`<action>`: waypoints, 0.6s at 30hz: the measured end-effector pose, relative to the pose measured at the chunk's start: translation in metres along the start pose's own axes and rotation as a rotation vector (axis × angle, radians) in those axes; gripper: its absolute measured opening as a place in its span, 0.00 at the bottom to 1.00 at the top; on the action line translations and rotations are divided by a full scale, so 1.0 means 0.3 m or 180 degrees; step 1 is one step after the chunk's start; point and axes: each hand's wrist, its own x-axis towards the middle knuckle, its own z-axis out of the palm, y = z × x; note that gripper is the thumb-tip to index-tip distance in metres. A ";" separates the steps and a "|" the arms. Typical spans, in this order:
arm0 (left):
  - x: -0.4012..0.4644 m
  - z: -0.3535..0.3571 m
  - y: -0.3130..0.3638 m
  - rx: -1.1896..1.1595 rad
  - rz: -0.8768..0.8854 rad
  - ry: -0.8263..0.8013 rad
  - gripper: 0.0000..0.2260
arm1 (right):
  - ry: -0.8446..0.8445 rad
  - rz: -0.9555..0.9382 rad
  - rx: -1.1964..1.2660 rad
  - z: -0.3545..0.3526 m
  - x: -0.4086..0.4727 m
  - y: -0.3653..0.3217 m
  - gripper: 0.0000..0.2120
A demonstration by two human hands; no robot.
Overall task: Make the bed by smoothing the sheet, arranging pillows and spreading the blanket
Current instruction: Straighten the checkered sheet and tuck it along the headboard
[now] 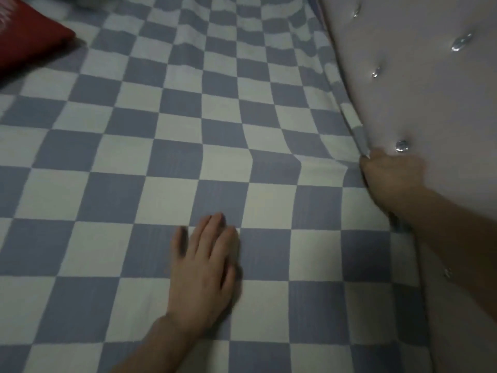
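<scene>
A blue-and-white checked sheet [166, 146] covers the mattress across most of the view. My left hand [205, 267] lies flat on it near the front, fingers straight and together. My right hand [390, 179] is at the sheet's right edge, where it meets the padded headboard [430, 90]. Its fingers are curled round that edge, pinching the fabric against the headboard. Folds run from that hand up along the edge and ripple at the far end. A red pillow [29, 36] lies at the top left corner of the bed.
The pale tufted headboard with shiny buttons fills the right side and stands close against the mattress. A dark shape shows at the very top left behind the red pillow, too blurred to identify.
</scene>
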 end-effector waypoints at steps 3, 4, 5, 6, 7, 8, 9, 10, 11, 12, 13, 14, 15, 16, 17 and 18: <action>0.161 -0.022 -0.019 0.0165 -0.0390 -0.0112 0.24 | 0.0489 -0.0238 0.0187 0.132 0.012 -0.068 0.11; 0.193 -0.010 -0.022 0.0217 -0.0475 -0.0265 0.26 | 0.0592 -0.0281 0.0031 0.166 0.014 -0.091 0.09; 0.205 0.021 -0.031 0.0345 -0.0510 -0.0423 0.28 | 0.0638 -0.0288 -0.0018 0.200 0.021 -0.117 0.08; 0.202 0.059 -0.039 0.0524 -0.0486 -0.0493 0.28 | 0.0616 -0.0294 -0.0031 0.229 0.023 -0.127 0.09; 0.191 0.095 -0.047 0.0704 -0.0435 -0.0536 0.28 | 0.0644 -0.0219 -0.0113 0.264 0.036 -0.135 0.10; 0.181 0.131 -0.057 0.0808 -0.0402 -0.0548 0.27 | 0.0434 -0.0192 -0.0041 0.292 0.044 -0.145 0.10; 0.178 0.153 -0.066 0.0827 -0.0380 -0.0533 0.27 | 0.0166 -0.0225 0.0046 0.311 0.060 -0.148 0.09; 0.177 0.171 -0.072 0.0834 -0.0334 -0.0496 0.26 | -0.0115 -0.0229 0.0003 0.347 0.067 -0.143 0.08; 0.180 0.176 -0.076 0.0852 -0.0312 -0.0488 0.27 | -0.0221 -0.0061 -0.0139 0.356 0.059 -0.139 0.07; 0.185 0.172 -0.078 0.0845 -0.0326 -0.0503 0.27 | -0.0368 0.0243 -0.0091 0.329 0.050 -0.139 0.07; 0.187 0.173 -0.078 0.0839 -0.0343 -0.0514 0.27 | -0.0365 0.0723 -0.0015 0.280 0.029 -0.136 0.08; 0.188 0.171 -0.079 0.0844 -0.0383 -0.0538 0.27 | -0.0243 0.1022 0.0443 0.237 0.022 -0.147 0.14; 0.186 0.169 -0.070 0.0840 -0.0413 -0.0600 0.28 | 0.0095 0.1274 0.0873 0.200 -0.008 -0.169 0.21; 0.186 0.162 -0.069 0.0865 -0.0445 -0.0671 0.29 | 0.0403 0.1252 0.1215 0.150 -0.048 -0.219 0.26; 0.187 0.157 -0.074 0.0872 -0.0480 -0.0734 0.29 | 0.0644 0.1204 0.1692 0.103 -0.105 -0.283 0.27; 0.186 0.151 -0.066 0.0864 -0.0509 -0.0765 0.30 | 0.0963 0.0961 0.1926 0.072 -0.197 -0.348 0.26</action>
